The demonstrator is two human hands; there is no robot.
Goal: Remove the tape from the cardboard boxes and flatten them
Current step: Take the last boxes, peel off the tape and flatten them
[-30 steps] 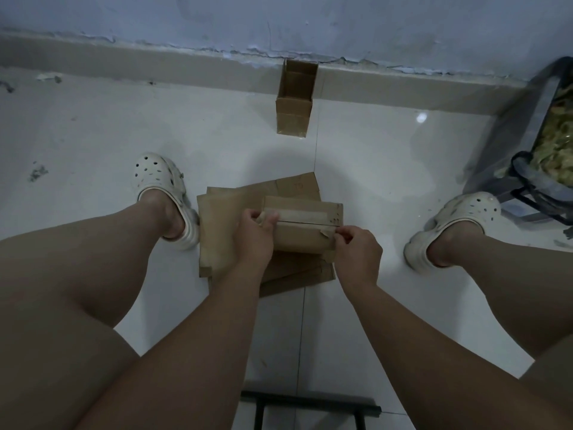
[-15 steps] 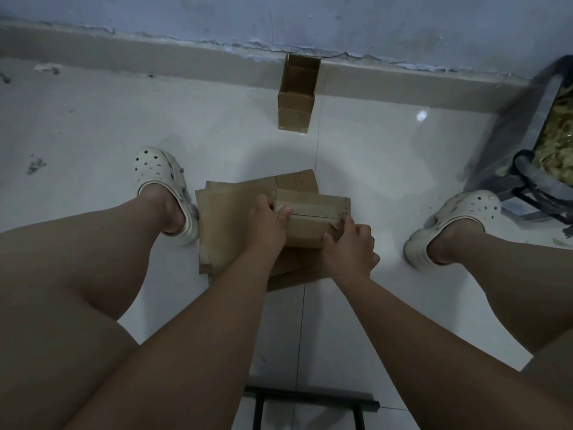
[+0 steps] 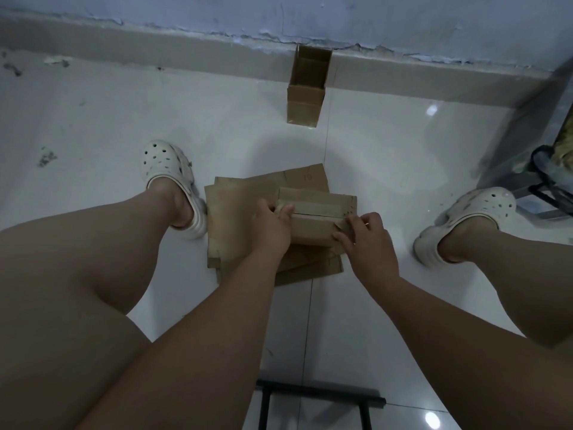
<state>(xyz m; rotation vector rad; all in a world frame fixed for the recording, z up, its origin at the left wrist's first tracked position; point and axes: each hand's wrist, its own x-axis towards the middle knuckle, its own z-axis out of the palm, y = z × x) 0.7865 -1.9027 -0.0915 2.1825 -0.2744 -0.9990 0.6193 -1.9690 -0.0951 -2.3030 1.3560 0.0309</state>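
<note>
my left hand [image 3: 273,223] grips the box [image 3: 313,229], right hand [image 3: 367,242] fingers pinching the tape [image 3: 316,207] tab (thin stuff); a sideways yank could tear it short.

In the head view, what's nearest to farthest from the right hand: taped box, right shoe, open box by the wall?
1. Taped box: the right hand pinches its tape.
2. Right shoe: off to the right.
3. Open box: ahead, against the wall.
</note>
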